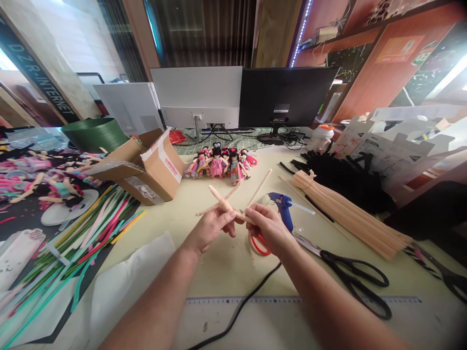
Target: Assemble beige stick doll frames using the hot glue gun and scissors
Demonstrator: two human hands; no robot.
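My left hand (215,224) pinches a beige pipe-cleaner figure (223,200) with several limbs crossing near its middle. On its right side, my right hand (266,224) has fingers closed on the same piece, and a straight beige stem (260,187) rises from between the hands. Close beyond my right hand lies a blue glue gun (284,209) with a clear stick in it. Red handles (260,247) show partly beneath my right hand. Black-handled scissors (350,272) rest beside my right forearm.
Finished dolls (222,165) stand behind the hands. An open cardboard box (146,165) and coloured stems (83,243) are at left. A beige stem bundle (350,214) and black stems (339,180) lie right. A ruler (284,300) and black cable (248,301) are in front.
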